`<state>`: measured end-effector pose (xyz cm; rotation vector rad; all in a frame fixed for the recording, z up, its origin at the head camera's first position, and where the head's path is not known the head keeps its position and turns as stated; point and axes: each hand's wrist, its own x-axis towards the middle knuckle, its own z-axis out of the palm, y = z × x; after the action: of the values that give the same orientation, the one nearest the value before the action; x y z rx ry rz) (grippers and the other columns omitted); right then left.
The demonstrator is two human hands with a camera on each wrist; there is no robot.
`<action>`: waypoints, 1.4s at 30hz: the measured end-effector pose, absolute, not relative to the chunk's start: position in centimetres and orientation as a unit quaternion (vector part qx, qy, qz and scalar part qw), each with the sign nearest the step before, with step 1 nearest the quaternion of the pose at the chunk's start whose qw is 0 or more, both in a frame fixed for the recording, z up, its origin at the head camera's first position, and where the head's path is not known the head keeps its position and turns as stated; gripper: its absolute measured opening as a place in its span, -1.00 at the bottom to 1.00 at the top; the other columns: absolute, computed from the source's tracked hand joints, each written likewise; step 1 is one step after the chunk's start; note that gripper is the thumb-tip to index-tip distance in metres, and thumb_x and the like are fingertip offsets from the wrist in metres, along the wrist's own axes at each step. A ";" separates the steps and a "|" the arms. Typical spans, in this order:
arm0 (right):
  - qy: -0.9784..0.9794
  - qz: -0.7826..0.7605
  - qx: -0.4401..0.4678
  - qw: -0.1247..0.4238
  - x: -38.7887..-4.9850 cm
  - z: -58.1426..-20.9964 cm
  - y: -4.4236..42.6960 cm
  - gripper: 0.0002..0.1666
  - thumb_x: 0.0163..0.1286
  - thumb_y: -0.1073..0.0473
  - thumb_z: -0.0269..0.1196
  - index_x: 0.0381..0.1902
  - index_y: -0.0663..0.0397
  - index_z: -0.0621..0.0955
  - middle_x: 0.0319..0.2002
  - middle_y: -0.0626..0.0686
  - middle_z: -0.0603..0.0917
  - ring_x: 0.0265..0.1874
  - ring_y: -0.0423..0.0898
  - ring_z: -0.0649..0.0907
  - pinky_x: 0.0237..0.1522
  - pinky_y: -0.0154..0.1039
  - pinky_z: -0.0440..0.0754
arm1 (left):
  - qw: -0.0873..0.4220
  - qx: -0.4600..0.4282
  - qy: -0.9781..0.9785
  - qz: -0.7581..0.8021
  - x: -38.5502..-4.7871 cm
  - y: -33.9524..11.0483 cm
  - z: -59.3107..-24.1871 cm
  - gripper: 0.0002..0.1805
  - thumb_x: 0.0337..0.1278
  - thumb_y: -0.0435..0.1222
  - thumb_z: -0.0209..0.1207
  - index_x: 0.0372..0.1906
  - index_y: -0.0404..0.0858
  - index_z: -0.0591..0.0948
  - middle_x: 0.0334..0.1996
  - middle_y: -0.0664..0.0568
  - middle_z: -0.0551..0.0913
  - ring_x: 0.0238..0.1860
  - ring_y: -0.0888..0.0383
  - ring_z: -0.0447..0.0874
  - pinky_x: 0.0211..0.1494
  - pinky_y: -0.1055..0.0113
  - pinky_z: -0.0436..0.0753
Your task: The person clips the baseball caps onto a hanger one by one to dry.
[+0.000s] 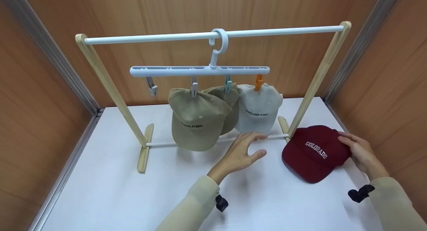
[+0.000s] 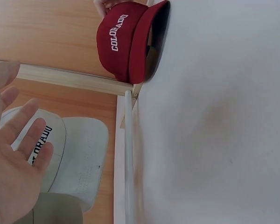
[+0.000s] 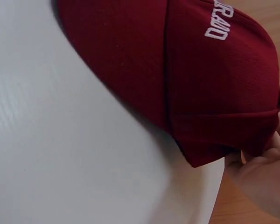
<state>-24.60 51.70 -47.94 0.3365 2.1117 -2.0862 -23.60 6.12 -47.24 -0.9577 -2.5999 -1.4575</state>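
Observation:
My right hand (image 1: 364, 155) grips the back edge of a dark red cap (image 1: 318, 152) lettered COLORADO, held at the right side of the rack. In the right wrist view, fingers (image 3: 273, 149) curl around the cap's rear rim. My left hand (image 1: 239, 154) is in the air in front of the rack, fingers spread and holding nothing. Behind it, a white cap (image 1: 258, 107) hangs from an orange clip (image 1: 259, 82). Left of that hang an olive cap (image 1: 200, 114) from a grey clip (image 1: 194, 87) and another olive cap (image 1: 232, 114), partly hidden, from a teal clip (image 1: 228, 84).
A light-blue hanger (image 1: 200, 71) hooks over the white top bar (image 1: 283, 31) of a wooden-legged rack (image 1: 111, 87). At its left end dangles a grey clip (image 1: 152, 86) with no cap. The white table (image 1: 100, 191) is enclosed by wood-grain panels (image 1: 43, 91).

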 end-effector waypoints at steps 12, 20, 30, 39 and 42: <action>0.678 -0.732 0.024 0.060 -24.1 -44.8 48.8 -0.65 0.62 0.32 0.19 0.17 -0.14 0.75 0.01 -0.24 0.76 -0.04 -0.32 0.72 -0.02 -0.48 0.68 | 0.009 -0.309 -0.831 -0.462 -23.9 5.8 -47.3 -0.50 0.46 -0.04 0.31 0.41 0.04 0.55 0.33 0.26 0.61 0.37 0.22 0.49 0.48 0.21 0.48; 0.702 -0.711 -0.012 0.043 -22.8 -41.8 46.7 -0.65 0.60 0.34 0.23 0.18 -0.10 0.75 -0.03 -0.17 0.83 -0.15 -0.25 0.80 -0.16 -0.39 0.76 | 0.012 -0.311 -0.828 -0.466 -23.9 6.6 -46.9 -0.50 0.46 -0.07 0.32 0.40 0.04 0.55 0.32 0.25 0.63 0.38 0.21 0.49 0.47 0.19 0.50; 0.801 -0.594 -0.071 0.014 -20.9 -38.9 43.4 -0.60 0.58 0.26 0.29 0.32 0.11 0.66 -0.11 -0.12 0.80 -0.26 -0.20 0.80 -0.29 -0.28 0.81 | 0.030 -0.324 -0.811 -0.486 -24.0 6.9 -46.4 -0.50 0.49 -0.08 0.30 0.42 -0.02 0.53 0.35 0.22 0.61 0.39 0.23 0.52 0.47 0.26 0.49; 0.837 -0.530 -0.134 0.021 -19.6 -38.1 39.2 -0.58 0.60 0.26 0.26 0.33 0.29 0.59 -0.07 -0.01 0.75 -0.19 -0.11 0.78 -0.25 -0.16 0.84 | 0.034 -0.331 -0.798 -0.502 -23.9 6.9 -45.6 -0.46 0.52 -0.10 0.28 0.48 0.00 0.47 0.41 0.20 0.57 0.47 0.25 0.46 0.52 0.23 0.46; 0.833 -0.530 -0.153 0.032 -19.4 -38.4 37.8 -0.59 0.60 0.27 0.26 0.32 0.29 0.60 -0.04 0.02 0.75 -0.17 -0.08 0.78 -0.24 -0.13 0.84 | 0.032 -0.342 -0.790 -0.507 -23.9 6.8 -45.4 -0.46 0.55 -0.09 0.25 0.50 -0.01 0.46 0.44 0.18 0.55 0.49 0.27 0.43 0.54 0.23 0.44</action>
<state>-19.44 37.83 -38.38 -0.4702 2.5650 -1.6328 -23.93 6.76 -45.40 -1.0541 -2.4337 -1.5620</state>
